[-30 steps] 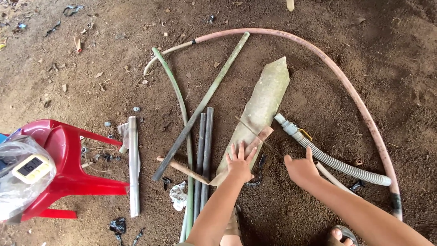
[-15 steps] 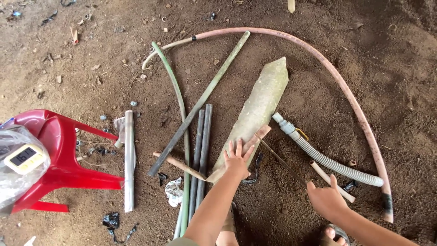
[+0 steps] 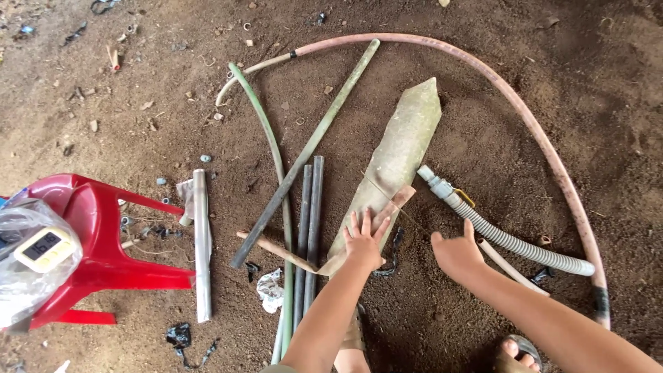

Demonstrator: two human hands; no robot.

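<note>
Rising from low beside the foot half a second ago, the right hand now hovers open, fingers loose, holding nothing, just short of the grey corrugated hose. Far to the left of both hands stands a red plastic stool, with a pale grey pipe lying beside it on the dirt floor. Two dark pipes lie just left of the left hand. That hand presses flat, fingers spread, on the lower end of the long pale pointed slab. A pink hose arcs beyond the right hand.
</note>
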